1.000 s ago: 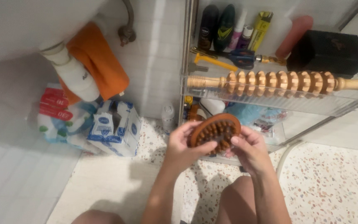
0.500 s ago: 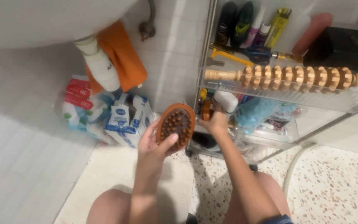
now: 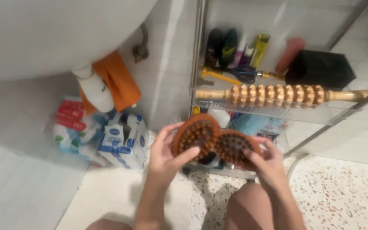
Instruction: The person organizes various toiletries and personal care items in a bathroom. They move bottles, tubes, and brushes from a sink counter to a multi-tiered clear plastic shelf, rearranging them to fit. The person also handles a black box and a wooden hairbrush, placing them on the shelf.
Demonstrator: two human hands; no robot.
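Close up, I see the left hand clenched on one round wooden brush, the right hand on the second brush, edges touching; a loose grip risks dropping either onto the floor before the shelf rack.

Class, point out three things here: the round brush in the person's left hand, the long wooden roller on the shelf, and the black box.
Left-hand round brush [image 3: 194, 137], head view, on its knobbed face.
Wooden roller [image 3: 277, 94], head view, on its ridged middle.
Black box [image 3: 320, 69], head view, on its top.
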